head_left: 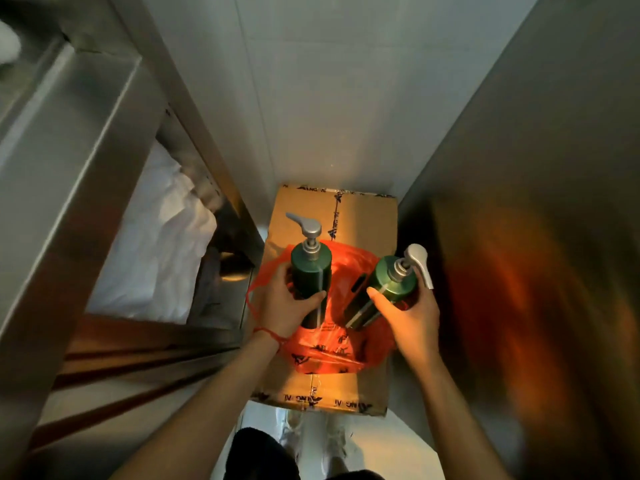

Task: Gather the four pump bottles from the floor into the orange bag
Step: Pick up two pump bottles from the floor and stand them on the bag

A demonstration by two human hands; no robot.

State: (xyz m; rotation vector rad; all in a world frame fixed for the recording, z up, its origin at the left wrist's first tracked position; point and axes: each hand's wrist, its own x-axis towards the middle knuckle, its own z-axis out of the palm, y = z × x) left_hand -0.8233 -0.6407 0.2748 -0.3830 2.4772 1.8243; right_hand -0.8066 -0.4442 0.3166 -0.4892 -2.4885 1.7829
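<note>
My left hand (289,304) grips a dark green pump bottle (310,271) with a silver pump, held upright over the orange bag (329,355). My right hand (408,315) grips a second green pump bottle (388,284), tilted with its silver pump toward the right. Both bottles have their bases down in the bag's open mouth. The bag lies on a cardboard box (367,216). A dark shape inside the bag between the bottles is too unclear to identify.
A stainless steel shelf unit (79,161) holding white cloth (162,237) stands on the left. A steel panel (536,237) closes the right side and a white tiled wall (329,98) the back. My shoes (311,441) stand on the pale floor below the box.
</note>
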